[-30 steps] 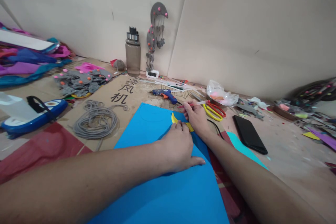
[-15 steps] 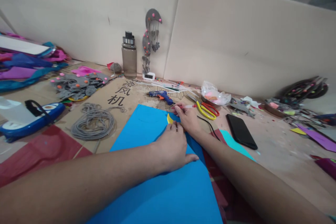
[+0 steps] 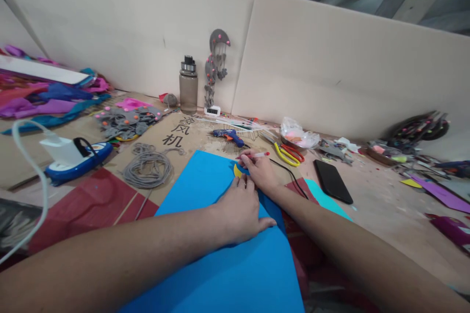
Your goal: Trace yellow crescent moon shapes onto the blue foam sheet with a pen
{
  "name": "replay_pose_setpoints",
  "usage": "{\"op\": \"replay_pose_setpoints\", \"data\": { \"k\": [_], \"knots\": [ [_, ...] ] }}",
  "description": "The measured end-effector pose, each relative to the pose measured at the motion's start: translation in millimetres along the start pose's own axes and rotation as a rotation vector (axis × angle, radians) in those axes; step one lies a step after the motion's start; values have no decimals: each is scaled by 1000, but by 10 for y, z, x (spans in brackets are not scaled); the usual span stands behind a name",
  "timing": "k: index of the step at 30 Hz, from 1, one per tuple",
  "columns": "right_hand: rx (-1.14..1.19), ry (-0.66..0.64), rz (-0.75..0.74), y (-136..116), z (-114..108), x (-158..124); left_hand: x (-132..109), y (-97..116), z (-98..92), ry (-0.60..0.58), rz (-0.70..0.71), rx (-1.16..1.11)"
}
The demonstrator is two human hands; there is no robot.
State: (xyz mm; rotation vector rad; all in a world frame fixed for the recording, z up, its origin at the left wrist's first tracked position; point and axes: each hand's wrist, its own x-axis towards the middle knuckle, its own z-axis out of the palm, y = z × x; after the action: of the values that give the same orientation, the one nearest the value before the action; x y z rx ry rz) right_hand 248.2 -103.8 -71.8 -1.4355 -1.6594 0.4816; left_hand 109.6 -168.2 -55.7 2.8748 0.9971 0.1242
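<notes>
A large blue sheet [image 3: 220, 274], perhaps felt or foam, lies in front of me. Near its far edge is a small yellow crescent piece [image 3: 237, 171], partly covered by fingertips. My left hand [image 3: 240, 210] rests open on the sheet, palm down with thumb spread, its fingertips pressing at the crescent. Just beyond it, my right hand [image 3: 259, 171] grips a slim pen [image 3: 261, 154] with a whitish barrel and red end. The pen's tip is by the crescent, but the fingers partly hide it.
Past the sheet lie a blue glue gun [image 3: 228, 137], yellow-handled pliers [image 3: 286, 155] and a bottle [image 3: 188, 88]. To the right is a black phone [image 3: 332, 181]. At left are coiled grey cord [image 3: 147, 166] and a blue power strip [image 3: 79, 164] with a white cable.
My view has tilted, bringing the white cable and more of the left side into sight. The hands stay at the crescent, and the pen shows more clearly in my right hand.
</notes>
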Motion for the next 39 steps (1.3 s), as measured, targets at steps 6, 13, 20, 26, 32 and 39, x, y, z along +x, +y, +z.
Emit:
{"op": "replay_pose_setpoints", "data": {
  "k": [6, 13, 20, 26, 32, 39],
  "knots": [
    [131, -37, 37, -24, 106, 53, -62, 2, -59, 10, -27, 2],
    [391, -60, 111, 36, 159, 182, -14, -9, -98, -17, -34, 90],
    [833, 88, 227, 83, -21, 230, 51, -10, -87, -70, -16, 182],
    [797, 257, 64, 37, -269, 279, 77, -109, -172, -93, 63, 163],
    [669, 235, 78, 39, -239, 248, 67, -154, -88, -48, 67, 195],
    [619, 261, 82, 178, -168, 244, 60, -163, 7, 33, 91, 209]
  ]
}}
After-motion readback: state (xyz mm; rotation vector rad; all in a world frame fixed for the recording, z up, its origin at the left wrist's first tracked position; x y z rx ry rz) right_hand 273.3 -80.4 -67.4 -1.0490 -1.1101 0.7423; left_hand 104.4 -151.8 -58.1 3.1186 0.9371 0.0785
